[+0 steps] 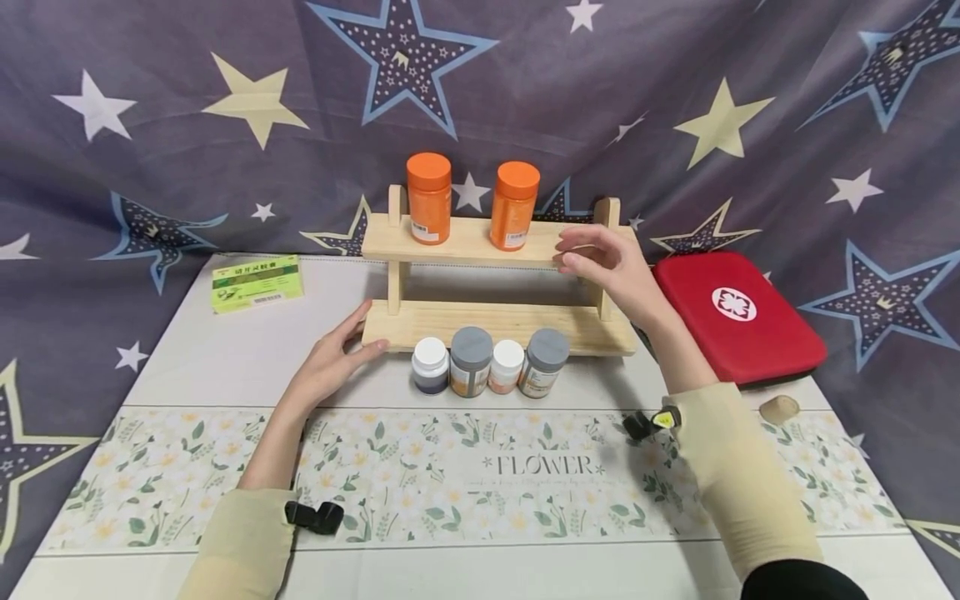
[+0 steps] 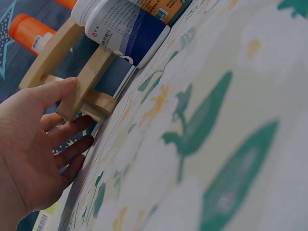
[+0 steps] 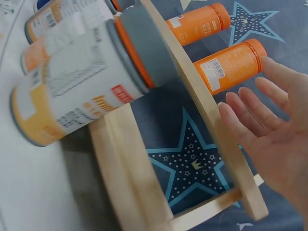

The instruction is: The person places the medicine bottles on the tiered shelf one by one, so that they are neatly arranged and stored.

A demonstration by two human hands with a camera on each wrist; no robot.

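Note:
A two-tier wooden display shelf (image 1: 480, 315) stands at the back of the table. My left hand (image 1: 327, 364) holds the left end of its lower board, thumb on the wood (image 2: 77, 98) and fingers round the end. Two orange bottles (image 1: 430, 204) (image 1: 514, 208) stand on the upper board. Beside the right one, my right hand (image 1: 611, 268) is at the upper board with loosely bent fingers and nothing in them. In front of the lower board stand a white-capped dark-bottomed bottle (image 1: 431, 367), two grey-lidded jars (image 1: 471, 362) (image 1: 545, 364) and a small white-capped bottle (image 1: 506, 367).
A yellow-green medicine box (image 1: 257, 283) lies at the back left. On the right are a red zip case (image 1: 738, 317) with a white emblem and a small brown stub-like object (image 1: 779, 409). A star-patterned curtain (image 1: 225, 192) hangs behind the table.

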